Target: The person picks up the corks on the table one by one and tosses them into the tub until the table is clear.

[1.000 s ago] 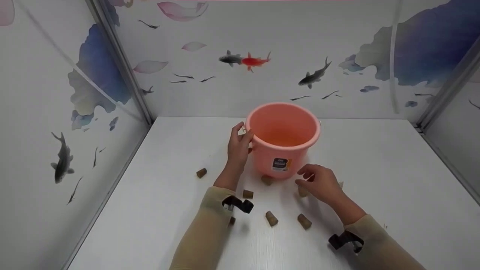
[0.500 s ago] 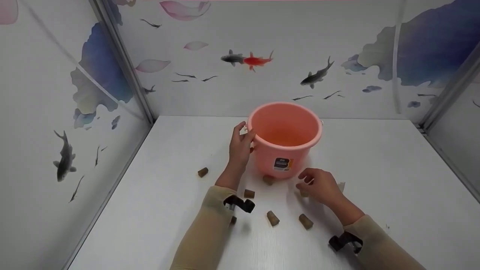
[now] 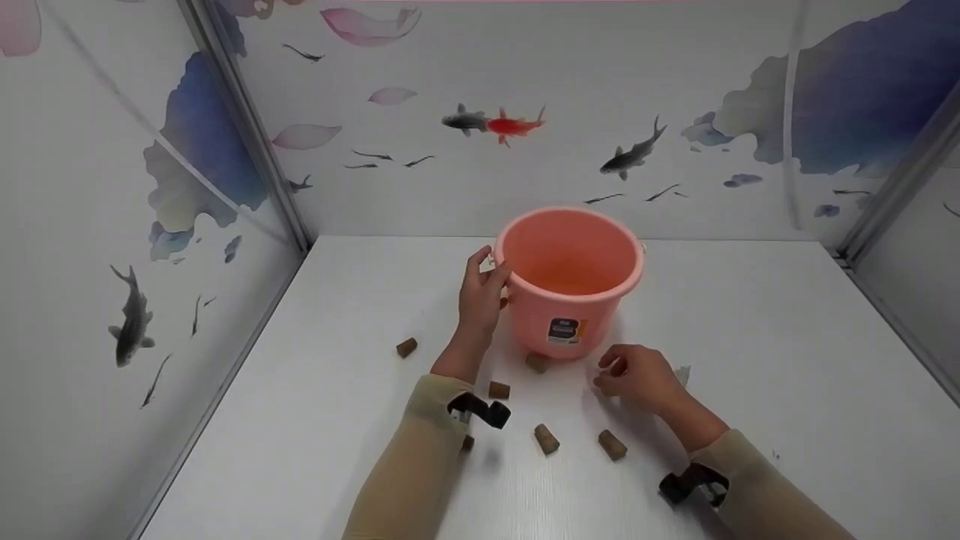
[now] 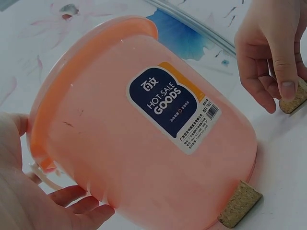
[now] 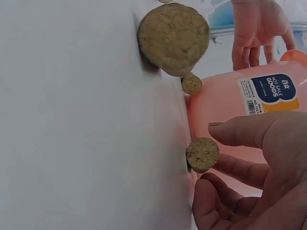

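My left hand (image 3: 480, 300) holds the pink plastic bucket (image 4: 96, 124) at its left side, thumb by the rim and fingers against the outer wall near the handle's end. The bucket stands upright with its label facing me. Low over the table, my right hand (image 3: 641, 379) has thumb and fingers spread around a cork stopper (image 5: 202, 155); a gap shows between thumb and cork in the right wrist view. This cork is hidden behind the hand in the head view. Another cork (image 3: 537, 363) lies right at the bucket's base.
Several more corks lie about the white table, among them a cork (image 3: 406, 347) at the left and a cork (image 3: 613, 445) in front. A pale scrap (image 3: 682, 375) shows behind my right hand. Printed white panels (image 3: 375, 195) enclose the table's back and sides.
My right hand has lowered slightly towards me, and the cork beneath it has become hidden in the head view. The left hand and bucket stay put.
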Motion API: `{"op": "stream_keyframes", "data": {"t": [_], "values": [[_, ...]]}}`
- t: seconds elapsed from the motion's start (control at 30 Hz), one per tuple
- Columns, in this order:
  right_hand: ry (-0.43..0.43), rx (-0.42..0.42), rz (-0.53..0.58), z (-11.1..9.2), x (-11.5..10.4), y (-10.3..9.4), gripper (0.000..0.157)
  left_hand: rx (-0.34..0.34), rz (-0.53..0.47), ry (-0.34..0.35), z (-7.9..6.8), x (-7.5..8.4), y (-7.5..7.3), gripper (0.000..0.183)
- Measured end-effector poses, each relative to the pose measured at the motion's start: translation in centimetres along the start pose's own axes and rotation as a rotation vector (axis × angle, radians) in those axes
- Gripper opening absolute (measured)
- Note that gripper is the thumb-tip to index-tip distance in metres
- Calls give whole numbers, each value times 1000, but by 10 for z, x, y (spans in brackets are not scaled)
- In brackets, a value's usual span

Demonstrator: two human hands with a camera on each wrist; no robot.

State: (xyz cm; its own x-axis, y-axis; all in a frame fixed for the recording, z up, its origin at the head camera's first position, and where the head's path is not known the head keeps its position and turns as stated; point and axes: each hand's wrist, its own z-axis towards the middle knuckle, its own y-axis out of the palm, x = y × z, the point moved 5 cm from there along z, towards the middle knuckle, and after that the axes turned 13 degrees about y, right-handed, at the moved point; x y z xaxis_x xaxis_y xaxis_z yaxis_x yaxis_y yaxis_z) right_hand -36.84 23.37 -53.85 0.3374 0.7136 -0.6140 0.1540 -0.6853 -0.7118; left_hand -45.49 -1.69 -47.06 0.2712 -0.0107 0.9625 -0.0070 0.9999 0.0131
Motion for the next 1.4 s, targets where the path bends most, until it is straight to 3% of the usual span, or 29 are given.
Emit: {"op": "stream_keyframes", "data": {"t": [0.77, 1.4], "values": [[-67, 9, -31, 4, 2, 2, 17, 6, 10, 16, -2, 3, -1, 58], [-94, 64, -31, 1, -2, -20, 21, 4, 11, -11, 1, 0, -1, 62]]}}
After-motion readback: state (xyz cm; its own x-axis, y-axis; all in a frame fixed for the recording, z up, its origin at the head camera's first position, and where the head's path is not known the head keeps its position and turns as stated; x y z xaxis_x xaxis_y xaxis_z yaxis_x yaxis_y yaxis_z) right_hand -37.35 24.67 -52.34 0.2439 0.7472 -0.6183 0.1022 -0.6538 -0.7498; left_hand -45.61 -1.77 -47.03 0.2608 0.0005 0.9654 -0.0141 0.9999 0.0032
